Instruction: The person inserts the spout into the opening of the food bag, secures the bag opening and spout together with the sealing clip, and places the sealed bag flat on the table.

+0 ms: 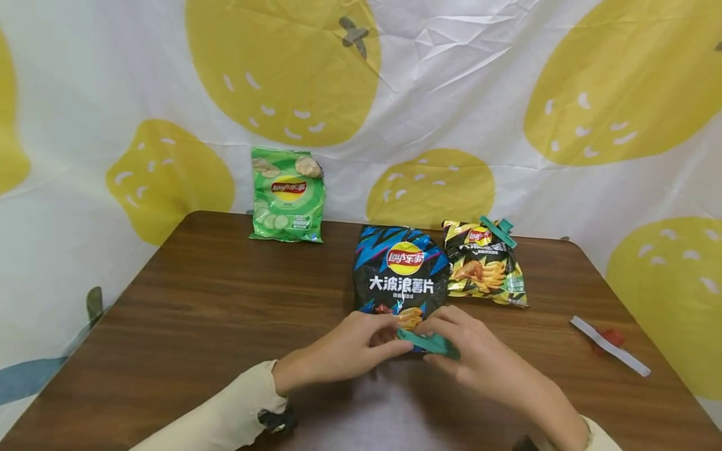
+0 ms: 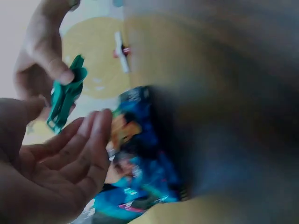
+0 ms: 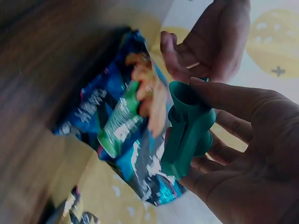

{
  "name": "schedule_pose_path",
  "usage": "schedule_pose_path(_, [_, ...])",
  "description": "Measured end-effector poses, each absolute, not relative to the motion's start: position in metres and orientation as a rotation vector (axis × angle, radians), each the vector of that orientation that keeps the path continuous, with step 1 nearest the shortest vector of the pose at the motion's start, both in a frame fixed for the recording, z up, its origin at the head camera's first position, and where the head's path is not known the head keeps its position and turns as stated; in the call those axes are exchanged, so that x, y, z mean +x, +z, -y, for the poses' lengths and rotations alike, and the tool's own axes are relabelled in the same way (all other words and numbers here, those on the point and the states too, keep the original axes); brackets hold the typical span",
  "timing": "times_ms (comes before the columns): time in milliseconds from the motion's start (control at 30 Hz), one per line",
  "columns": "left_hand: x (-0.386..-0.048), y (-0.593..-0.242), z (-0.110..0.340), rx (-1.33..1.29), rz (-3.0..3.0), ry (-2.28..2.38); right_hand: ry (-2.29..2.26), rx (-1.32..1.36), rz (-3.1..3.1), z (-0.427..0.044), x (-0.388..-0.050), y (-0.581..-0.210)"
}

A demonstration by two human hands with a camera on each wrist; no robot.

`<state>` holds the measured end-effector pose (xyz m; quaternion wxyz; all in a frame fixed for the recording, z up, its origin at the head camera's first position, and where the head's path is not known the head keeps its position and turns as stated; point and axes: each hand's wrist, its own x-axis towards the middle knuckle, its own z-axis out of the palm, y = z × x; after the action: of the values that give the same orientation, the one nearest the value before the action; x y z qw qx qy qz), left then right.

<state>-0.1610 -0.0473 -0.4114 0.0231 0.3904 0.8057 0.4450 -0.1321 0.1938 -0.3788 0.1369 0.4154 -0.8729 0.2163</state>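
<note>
A blue-and-black Lay's chip bag (image 1: 403, 266) is at the middle of the table, its printed front facing me. My right hand (image 1: 479, 354) pinches a green bag clip (image 1: 430, 342) between thumb and fingers at the bag's near end. In the right wrist view the clip (image 3: 189, 128) is apart from the gripping palm, in front of the bag (image 3: 124, 109). On the other side, my left hand (image 1: 344, 344) has its thumb by the clip's end; in the left wrist view its fingers (image 2: 86, 156) are fairly straight and lie beside the bag.
A black-and-yellow chip bag (image 1: 479, 272) with a green clip (image 1: 499, 232) on its top corner lies right of the blue bag. The green chip bag (image 1: 287, 197) stands at the back left. A white-and-red clip (image 1: 612, 346) lies at the table's right. Behind hangs a lemon-print cloth (image 1: 338, 188).
</note>
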Motion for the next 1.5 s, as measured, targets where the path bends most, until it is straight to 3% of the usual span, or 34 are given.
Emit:
schedule_pose_path(500, [-0.166, -0.433, 0.054, 1.160, -2.604, 1.347, 0.752, 1.215, 2.756, -0.190, -0.145, -0.394])
schedule_pose_path(1200, [-0.141, -0.434, 0.046, 1.415, -2.814, 0.664, 0.548, 1.088, 2.765, -0.185, -0.142, -0.403])
schedule_pose_path(1500, [-0.140, -0.438, 0.046, 1.411, -2.802, 0.481, 0.701, 1.118, 2.620, -0.179, -0.144, -0.415])
